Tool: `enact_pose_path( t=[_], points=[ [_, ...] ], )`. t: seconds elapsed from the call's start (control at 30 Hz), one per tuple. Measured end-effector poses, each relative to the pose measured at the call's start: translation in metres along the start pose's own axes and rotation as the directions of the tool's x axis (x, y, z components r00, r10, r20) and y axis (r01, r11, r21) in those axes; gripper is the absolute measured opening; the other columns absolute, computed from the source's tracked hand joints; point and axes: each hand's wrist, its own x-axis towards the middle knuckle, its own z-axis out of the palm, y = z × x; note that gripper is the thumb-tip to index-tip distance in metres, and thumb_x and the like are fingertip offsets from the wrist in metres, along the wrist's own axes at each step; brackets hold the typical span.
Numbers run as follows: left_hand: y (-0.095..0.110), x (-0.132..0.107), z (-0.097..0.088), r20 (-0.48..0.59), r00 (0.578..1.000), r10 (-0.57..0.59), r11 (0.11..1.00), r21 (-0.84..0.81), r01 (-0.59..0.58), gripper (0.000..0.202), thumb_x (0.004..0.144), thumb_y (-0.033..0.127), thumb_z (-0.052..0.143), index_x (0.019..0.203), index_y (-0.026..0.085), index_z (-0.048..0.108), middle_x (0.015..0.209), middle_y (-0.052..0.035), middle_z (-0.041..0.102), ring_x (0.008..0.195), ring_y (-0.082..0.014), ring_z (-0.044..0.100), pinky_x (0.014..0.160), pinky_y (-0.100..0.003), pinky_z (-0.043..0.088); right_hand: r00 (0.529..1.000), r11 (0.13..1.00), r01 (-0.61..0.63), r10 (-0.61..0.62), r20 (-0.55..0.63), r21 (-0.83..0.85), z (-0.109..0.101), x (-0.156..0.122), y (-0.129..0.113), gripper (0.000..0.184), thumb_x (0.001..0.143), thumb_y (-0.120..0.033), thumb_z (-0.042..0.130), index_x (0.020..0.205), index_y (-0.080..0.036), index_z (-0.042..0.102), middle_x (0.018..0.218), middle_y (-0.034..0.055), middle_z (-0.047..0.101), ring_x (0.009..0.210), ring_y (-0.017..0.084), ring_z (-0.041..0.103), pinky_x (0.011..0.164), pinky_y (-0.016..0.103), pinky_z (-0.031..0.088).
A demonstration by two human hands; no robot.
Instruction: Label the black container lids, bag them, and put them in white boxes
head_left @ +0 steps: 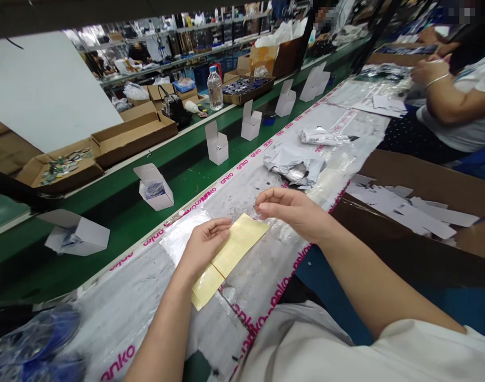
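Observation:
A stack of yellow printed sheets (242,239), banded near its lower end, lies on the covered bench in front of me. My left hand (204,244) rests along its left edge, fingers loosely bent and thumb against the paper. Just past the upper right end of the sheets is my right hand (292,209), its fingers curled toward the thumb. Anything between those fingertips is too small to make out. Under and beside my left hand lies a clear plastic bag (182,231).
Open white boxes (157,188) stand in a row on the green conveyor (190,183). A torn plastic bag (296,164) sits farther along the bench. To my right is a carton (401,159) with white card pieces. Blue bagged items (47,334) lie lower left. A co-worker's hands (431,71) are upper right.

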Motion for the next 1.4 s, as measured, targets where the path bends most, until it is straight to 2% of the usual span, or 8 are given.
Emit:
enact_pose_path(
  t=[0.1,0.27,0.47,0.63,0.93,1.07,1.27,1.4],
  points=[
    [0.001,0.002,-0.002,-0.054,0.998,0.037,0.998,-0.045,-0.039,0.045,0.076,0.041,0.083,0.112,0.017,0.072,0.119,-0.0117,0.071,0.111,-0.0254,0.067,0.100,-0.035,0.050,0.978,0.942,-0.110,0.047,-0.202,-0.316,-0.030,0.008,0.023,0.044,0.061,-0.053,0.087,0.081,-0.018,0.066,0.075,0.0016,0.062,0.072,0.017,0.055,0.067,0.031,0.046],
    [-0.002,0.006,-0.007,-0.229,0.971,0.067,0.990,-0.107,-0.094,0.041,0.073,0.042,0.086,0.102,0.016,0.074,0.110,-0.0116,0.073,0.096,-0.0233,0.070,0.089,-0.032,0.054,0.942,0.889,-0.304,0.226,-0.250,-0.342,-0.093,-0.009,0.038,0.051,0.058,-0.062,0.084,0.072,-0.020,0.060,0.055,-0.0035,0.050,0.053,0.013,0.045,0.053,0.028,0.038],
    [-0.007,0.010,-0.008,-0.351,0.936,0.023,0.978,-0.187,-0.094,0.044,0.064,0.043,0.091,0.095,0.016,0.074,0.096,-0.0091,0.074,0.084,-0.0201,0.069,0.078,-0.028,0.055,0.912,0.810,-0.384,0.256,-0.322,-0.443,-0.140,-0.028,0.033,0.051,0.057,-0.065,0.081,0.068,-0.020,0.060,0.058,-0.0013,0.050,0.055,0.013,0.045,0.052,0.029,0.040],
    [-0.005,0.010,-0.008,-0.376,0.926,-0.004,0.980,-0.188,-0.072,0.049,0.058,0.044,0.094,0.093,0.016,0.075,0.094,-0.0090,0.074,0.085,-0.0204,0.068,0.079,-0.028,0.055,0.896,0.749,-0.413,0.234,-0.377,-0.518,-0.155,-0.026,0.031,0.046,0.057,-0.059,0.082,0.070,-0.019,0.064,0.070,0.0026,0.059,0.066,0.016,0.049,0.057,0.029,0.040],
    [0.004,0.009,-0.005,-0.397,0.917,-0.042,0.984,-0.174,-0.030,0.058,0.052,0.049,0.096,0.093,0.015,0.075,0.095,-0.0108,0.074,0.086,-0.0223,0.068,0.081,-0.031,0.055,0.888,0.652,-0.431,0.183,-0.422,-0.624,-0.161,-0.013,0.043,0.022,0.063,-0.031,0.083,0.063,-0.018,0.066,0.063,0.0014,0.060,0.067,0.017,0.051,0.061,0.029,0.036],
    [0.000,0.009,-0.006,-0.384,0.922,-0.044,0.984,-0.174,-0.026,0.057,0.052,0.050,0.095,0.093,0.015,0.075,0.096,-0.0106,0.074,0.085,-0.0214,0.068,0.080,-0.030,0.056,0.875,0.664,-0.437,0.155,-0.459,-0.607,-0.162,-0.009,0.053,0.022,0.062,-0.024,0.083,0.063,-0.018,0.062,0.060,-0.0003,0.057,0.063,0.015,0.049,0.059,0.028,0.035],
    [-0.002,0.008,-0.007,-0.359,0.933,-0.014,0.984,-0.171,-0.051,0.053,0.056,0.048,0.095,0.093,0.016,0.075,0.096,-0.0089,0.074,0.088,-0.0220,0.069,0.083,-0.030,0.057,0.832,0.763,-0.432,0.132,-0.539,-0.480,-0.175,-0.009,0.051,0.040,0.062,-0.031,0.085,0.084,-0.021,0.053,0.065,-0.0040,0.052,0.058,0.014,0.051,0.054,0.027,0.042],
    [0.005,0.008,-0.005,-0.387,0.922,-0.006,0.982,-0.175,-0.068,0.054,0.054,0.046,0.096,0.093,0.016,0.075,0.094,-0.0084,0.074,0.087,-0.0216,0.069,0.083,-0.030,0.058,0.799,0.762,-0.420,0.053,-0.599,-0.492,-0.182,-0.011,0.051,0.039,0.069,-0.042,0.079,0.086,-0.022,0.050,0.066,-0.0036,0.049,0.061,0.015,0.050,0.055,0.028,0.043]
  ],
)
